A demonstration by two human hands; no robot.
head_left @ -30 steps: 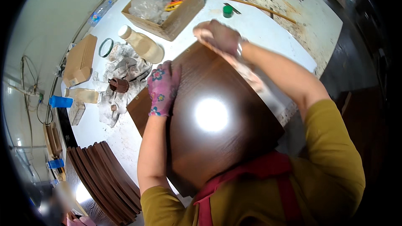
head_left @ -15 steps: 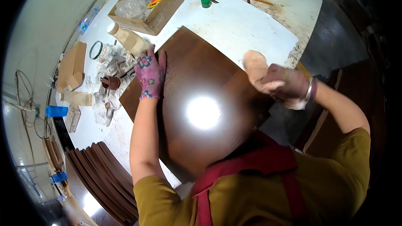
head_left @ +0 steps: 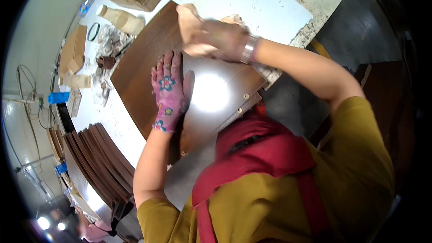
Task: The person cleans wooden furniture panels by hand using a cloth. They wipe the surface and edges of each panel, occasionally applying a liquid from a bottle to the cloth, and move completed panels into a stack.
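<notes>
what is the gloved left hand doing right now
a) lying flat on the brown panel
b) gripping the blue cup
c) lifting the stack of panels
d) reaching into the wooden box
a: the left hand, in a pink flowered glove, lies palm down with fingers spread on the brown panel.

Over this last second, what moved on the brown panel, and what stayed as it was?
The right hand, gripping a tan cloth, swept from the brown panel's far edge to its right side, then back to the far middle. The left hand, in a pink flowered glove, slid slightly toward the panel's middle and lies flat. Nothing was picked up or let go. The panel remains on the white table; the stack of dark panels is unchanged.
</notes>
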